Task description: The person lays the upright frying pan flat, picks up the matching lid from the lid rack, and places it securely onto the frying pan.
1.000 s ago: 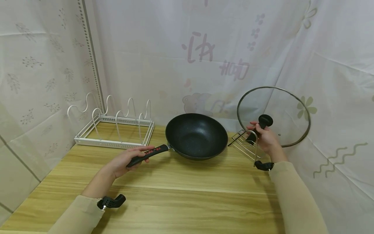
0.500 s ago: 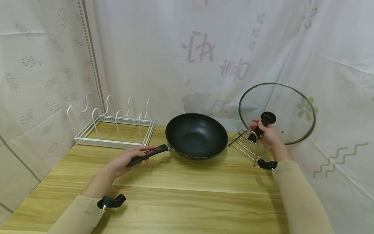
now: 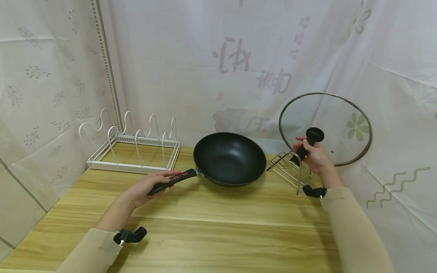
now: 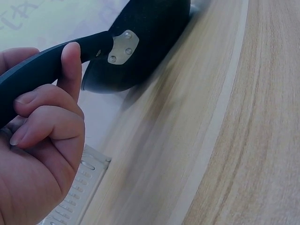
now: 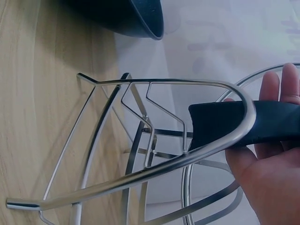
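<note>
A black wok (image 3: 229,159) sits toward the back of the wooden table. My left hand (image 3: 148,188) grips the wok's black handle (image 3: 184,174); in the left wrist view the fingers (image 4: 51,124) curl round that handle. At the right, a round glass lid (image 3: 336,121) with a metal rim stands nearly upright. My right hand (image 3: 315,155) holds its black knob handle (image 3: 302,152), thumb and fingers on either side. Directly in front of the lid is a silver wire rack (image 3: 286,172), whose arched bar (image 5: 251,112) crosses before the handle in the right wrist view.
A white rack (image 3: 117,167) with several wavy uprights stands at the back left of the table (image 3: 218,235). Patterned cloth (image 3: 191,76) hangs close behind and along the right side.
My right hand has risen slightly and shifted right, carrying the glass lid up with it. The left hand and the wok stay in place.
</note>
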